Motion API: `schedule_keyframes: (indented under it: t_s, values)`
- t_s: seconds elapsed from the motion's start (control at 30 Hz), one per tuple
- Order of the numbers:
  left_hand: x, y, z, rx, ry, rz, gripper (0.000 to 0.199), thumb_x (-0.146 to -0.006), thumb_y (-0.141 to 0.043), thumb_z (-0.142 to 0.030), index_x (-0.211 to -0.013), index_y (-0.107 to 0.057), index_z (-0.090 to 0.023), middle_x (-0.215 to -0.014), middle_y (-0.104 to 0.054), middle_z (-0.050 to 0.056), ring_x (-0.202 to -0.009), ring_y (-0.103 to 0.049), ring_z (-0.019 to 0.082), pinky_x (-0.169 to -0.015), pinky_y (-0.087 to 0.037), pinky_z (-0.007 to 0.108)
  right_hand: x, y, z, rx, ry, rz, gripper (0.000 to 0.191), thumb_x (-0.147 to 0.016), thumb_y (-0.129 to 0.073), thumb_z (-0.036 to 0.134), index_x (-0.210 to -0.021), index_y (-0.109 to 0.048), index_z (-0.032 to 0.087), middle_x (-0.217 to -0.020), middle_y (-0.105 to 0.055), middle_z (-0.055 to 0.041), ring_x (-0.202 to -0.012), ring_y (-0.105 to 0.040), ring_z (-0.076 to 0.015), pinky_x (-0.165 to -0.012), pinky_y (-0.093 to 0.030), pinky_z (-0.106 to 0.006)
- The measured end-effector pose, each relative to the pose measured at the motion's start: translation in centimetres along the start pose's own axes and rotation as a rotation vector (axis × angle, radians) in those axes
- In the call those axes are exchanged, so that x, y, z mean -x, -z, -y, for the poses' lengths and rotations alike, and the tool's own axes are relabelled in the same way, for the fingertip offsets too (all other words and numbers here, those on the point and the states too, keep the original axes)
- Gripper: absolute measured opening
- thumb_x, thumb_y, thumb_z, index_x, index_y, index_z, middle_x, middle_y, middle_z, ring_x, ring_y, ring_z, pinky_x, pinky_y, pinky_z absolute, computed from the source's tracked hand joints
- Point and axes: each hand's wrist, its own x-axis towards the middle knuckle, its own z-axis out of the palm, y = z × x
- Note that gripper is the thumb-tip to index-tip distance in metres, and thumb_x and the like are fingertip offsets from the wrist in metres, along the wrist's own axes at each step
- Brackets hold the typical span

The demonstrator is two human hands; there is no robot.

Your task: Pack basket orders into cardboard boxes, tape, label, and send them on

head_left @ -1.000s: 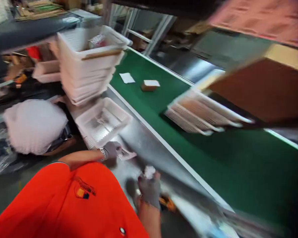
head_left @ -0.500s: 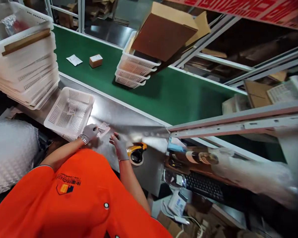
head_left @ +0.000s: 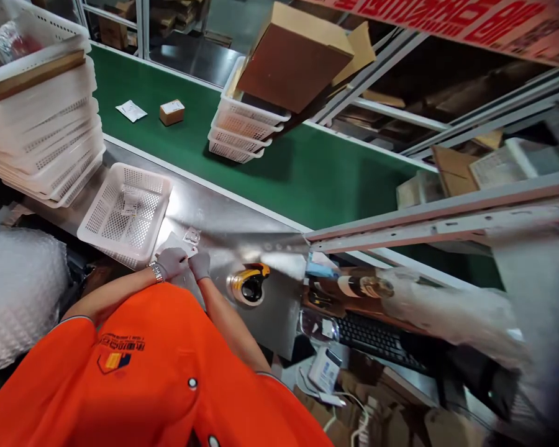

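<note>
The small clear plastic packet [head_left: 192, 236] lies just beyond the fingertips of both hands, over the metal counter [head_left: 274, 310], to the right of the white perforated basket [head_left: 89, 218]. A pale, thin sheet [head_left: 168, 242] shows just beside it, behind the left hand; whether the two are joined I cannot tell. The left hand [head_left: 172, 262], gloved in grey with a metal watch [head_left: 156, 272] at the wrist, has its fingers curled in and pinched on the packet's near edge. The right hand [head_left: 199, 266], in a grey glove too, is nearly against it, its fingers drawn together at that same edge; whether they grip or only touch is hidden. The packet looks crumpled and shiny, see-through in its far part and whitish near the fingers, with contents too small to make out. A yellow and black tape dispenser [head_left: 250, 284] sits near the right forearm, and another clear packet with a printed label [head_left: 130, 202] lies inside the basket
</note>
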Motion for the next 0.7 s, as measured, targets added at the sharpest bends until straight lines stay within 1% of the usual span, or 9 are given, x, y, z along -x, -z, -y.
schedule_keyframes:
  t_s: [0.07,0.13,0.17,0.23,0.33,0.43,0.57,0.63,0.7]
  values:
    - [-0.3,0.9,0.3,-0.006,0.055,-0.034,0.023,-0.101,-0.067,-0.022,-0.084,-0.082,-0.018,-0.095,-0.083,0.011,-0.088,-0.071,0.023,-0.079,-0.047,0.033,-0.6,0.9,-0.2,-0.081,0.038,0.096,0.026,-0.079,-0.072,0.044,-0.092,-0.076,0.021,-0.088,-0.080,-0.0078,-0.090,-0.069,-0.0252,-0.078,-0.055,-0.032]
    - [-0.6,2.1,0.6,0.025,0.143,-0.116,0.026,-0.104,-0.064,-0.023,-0.087,-0.082,-0.018,-0.097,-0.083,0.011,-0.088,-0.071,0.022,-0.077,-0.045,0.032,-1.3,2.1,-0.6,-0.272,0.069,0.257,0.040,-0.080,-0.075,0.052,-0.106,-0.077,0.021,-0.100,-0.081,-0.0073,-0.093,-0.072,-0.0248,-0.081,-0.059,-0.033]
    - [-0.8,2.8,0.8,0.054,0.191,-0.161,0.026,-0.104,-0.064,-0.024,-0.086,-0.082,-0.019,-0.095,-0.083,0.010,-0.087,-0.071,0.021,-0.075,-0.044,0.031,-1.8,2.7,-0.8,-0.354,0.052,0.289,0.048,-0.082,-0.074,0.057,-0.114,-0.076,0.021,-0.107,-0.082,-0.0077,-0.095,-0.074,-0.0248,-0.082,-0.061,-0.034]
    - [-0.9,4.0,1.0,0.115,0.276,-0.224,0.027,-0.102,-0.066,-0.024,-0.080,-0.079,-0.019,-0.089,-0.081,0.008,-0.081,-0.069,0.020,-0.071,-0.041,0.030,-3.0,3.5,-1.2,-0.389,-0.052,0.183,0.054,-0.088,-0.067,0.061,-0.125,-0.074,0.021,-0.118,-0.082,-0.0104,-0.102,-0.077,-0.0256,-0.086,-0.063,-0.036]
    - [-0.6,5.0,1.1,0.151,0.319,-0.240,0.026,-0.099,-0.069,-0.022,-0.074,-0.077,-0.018,-0.082,-0.079,0.007,-0.076,-0.067,0.018,-0.069,-0.040,0.030,-5.3,3.2,-1.2,-0.224,-0.201,-0.075,0.045,-0.087,-0.070,0.052,-0.116,-0.076,0.019,-0.124,-0.081,-0.0181,-0.118,-0.075,-0.0307,-0.094,-0.061,-0.037]
    - [-0.2,5.3,1.1,0.136,0.301,-0.225,0.022,-0.099,-0.070,-0.021,-0.082,-0.082,-0.017,-0.087,-0.082,0.008,-0.080,-0.069,0.019,-0.072,-0.043,0.030,-7.3,1.4,-0.6,-0.156,-0.246,-0.106,0.033,-0.076,-0.083,0.040,-0.100,-0.078,0.018,-0.120,-0.081,-0.0231,-0.126,-0.073,-0.0364,-0.099,-0.058,-0.039]
    - [0.1,5.3,1.4,0.066,0.259,-0.163,0.023,-0.101,-0.069,-0.022,-0.086,-0.085,-0.017,-0.097,-0.086,0.010,-0.090,-0.073,0.021,-0.080,-0.047,0.031,-8.0,0.2,0.5,-0.206,-0.231,-0.083,0.026,-0.079,-0.081,0.043,-0.087,-0.077,0.019,-0.088,-0.079,-0.0133,-0.099,-0.075,-0.0306,-0.086,-0.057,-0.036]
    - [-0.1,5.3,1.5,0.040,0.255,-0.144,0.022,-0.101,-0.069,-0.022,-0.087,-0.086,-0.018,-0.099,-0.087,0.009,-0.092,-0.074,0.021,-0.081,-0.048,0.030,-7.3,1.1,0.6,-0.277,-0.209,-0.096,0.032,-0.087,-0.072,0.050,-0.088,-0.076,0.019,-0.074,-0.072,-0.0068,-0.080,-0.070,-0.0247,-0.076,-0.055,-0.034]
    - [-0.6,5.0,1.5,0.026,0.252,-0.116,0.023,-0.101,-0.068,-0.023,-0.088,-0.086,-0.020,-0.097,-0.086,0.008,-0.091,-0.075,0.021,-0.079,-0.048,0.029,-5.6,2.7,0.2,-0.367,-0.160,-0.141,0.041,-0.094,-0.061,0.057,-0.095,-0.075,0.019,-0.075,-0.070,-0.0043,-0.072,-0.062,-0.0202,-0.070,-0.053,-0.032]
